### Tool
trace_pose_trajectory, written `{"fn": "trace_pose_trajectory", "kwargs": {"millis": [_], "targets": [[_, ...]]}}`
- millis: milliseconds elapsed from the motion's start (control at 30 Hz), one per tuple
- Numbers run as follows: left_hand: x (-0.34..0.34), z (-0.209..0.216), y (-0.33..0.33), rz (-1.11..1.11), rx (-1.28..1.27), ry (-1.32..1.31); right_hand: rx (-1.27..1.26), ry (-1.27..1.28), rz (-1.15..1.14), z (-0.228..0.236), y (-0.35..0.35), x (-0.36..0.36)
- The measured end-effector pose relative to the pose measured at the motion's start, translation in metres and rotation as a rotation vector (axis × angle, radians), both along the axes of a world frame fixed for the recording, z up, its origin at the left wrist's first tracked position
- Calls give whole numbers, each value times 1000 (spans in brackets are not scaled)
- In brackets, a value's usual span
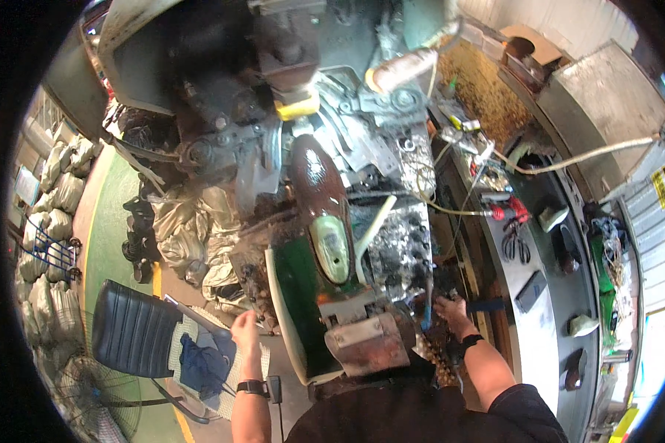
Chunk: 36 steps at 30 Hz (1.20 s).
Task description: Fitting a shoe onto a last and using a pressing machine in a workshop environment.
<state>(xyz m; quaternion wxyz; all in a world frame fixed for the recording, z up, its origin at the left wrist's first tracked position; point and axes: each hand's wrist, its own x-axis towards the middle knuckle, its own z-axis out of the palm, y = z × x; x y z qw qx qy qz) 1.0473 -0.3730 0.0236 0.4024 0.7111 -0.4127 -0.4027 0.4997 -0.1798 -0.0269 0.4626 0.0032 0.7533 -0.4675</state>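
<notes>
A dark brown, glossy shoe upper (314, 173) stretched over a pale green last (331, 244) lies in the middle of a shoe machine, its toe pointing away from me under the machine's metal jaws (355, 140). My left hand (245, 330) is raised to the left of the machine's green-lined guard (292, 303), apart from the shoe. Its fingers are small and bunched in view, and I cannot make out anything in them. On the machine's right side, my right hand (451, 310) reaches beside a blue handle (426, 316). Whether it grips anything is hidden.
A black-backed chair (137, 328) with dark blue cloth (202, 365) stands at left, near a wire fan (89, 391). White sacks (55, 310) line the far left. On the right, a bench holds scissors (516, 247) and a phone (530, 290); shoes (567, 251) sit on a dark conveyor (580, 292).
</notes>
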Motion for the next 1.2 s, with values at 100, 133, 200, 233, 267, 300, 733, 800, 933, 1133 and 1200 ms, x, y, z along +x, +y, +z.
{"fn": "trace_pose_trajectory", "kwargs": {"millis": [100,133,200,233,267,300,733,800,933,1133,1200], "targets": [[25,32,-9,54,-54,206,-34,59,-118,44,27,1],[18,46,-17,89,-121,323,-69,86,-159,46,46,-4],[-35,98,-33,6,-167,297,-74,90,-239,48,99,-16],[-53,118,-37,-66,-208,287,-94,79,-264,50,125,-18],[-68,138,-41,-79,-250,219,-52,148,-313,56,140,-11],[-81,158,-43,-96,-297,152,-112,118,-365,71,145,2],[-361,275,151,-689,-421,118,-417,340,-1187,54,407,-122],[-401,234,167,-845,-289,28,-628,422,-1360,19,562,-156],[-450,180,171,-947,-245,97,-677,311,-1742,23,568,-225],[-578,155,235,-1397,-234,66,-1009,206,-1882,15,667,-253],[-609,164,251,-1425,-190,53,-1067,162,-1952,27,629,-262]]}}
